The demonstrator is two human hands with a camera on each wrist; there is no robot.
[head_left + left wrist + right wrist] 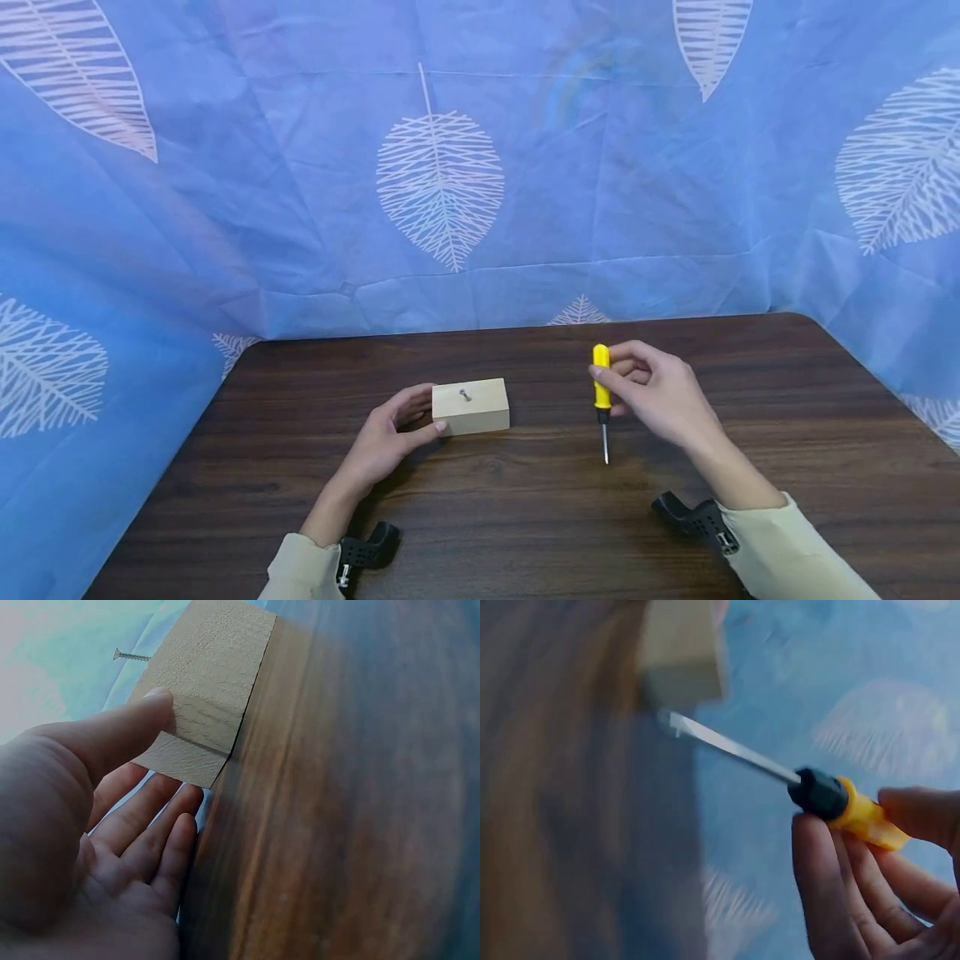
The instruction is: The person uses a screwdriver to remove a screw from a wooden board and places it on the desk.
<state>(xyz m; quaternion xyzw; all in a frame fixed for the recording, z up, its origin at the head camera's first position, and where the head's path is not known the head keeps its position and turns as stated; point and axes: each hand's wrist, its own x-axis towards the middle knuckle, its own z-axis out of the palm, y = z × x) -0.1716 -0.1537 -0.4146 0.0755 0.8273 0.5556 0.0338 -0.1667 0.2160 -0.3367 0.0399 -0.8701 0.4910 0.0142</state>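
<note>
A pale wooden block (pixel 480 422) lies on the table, with a screw (pixel 465 396) sticking up from its top face. My left hand (pixel 377 446) holds the block's left end, thumb at the near side and fingers behind. In the left wrist view the thumb presses the block (pixel 214 671), and the screw (pixel 133 656) stands well proud of it. To the right, my right hand (pixel 663 396) pinches a screwdriver (pixel 602 379) by its yellow handle. Its metal shaft points down, apart from the block. The right wrist view shows the screwdriver (pixel 739 750) between thumb and fingers, slightly blurred.
The dark wood-grain table (pixel 525 517) extends around both hands. Behind it hangs a blue cloth (pixel 555 183) with white leaf prints, which also runs along the sides. A black wrist mount (pixel 367 550) sits below the left hand, and another black mount (pixel 693 521) below the right.
</note>
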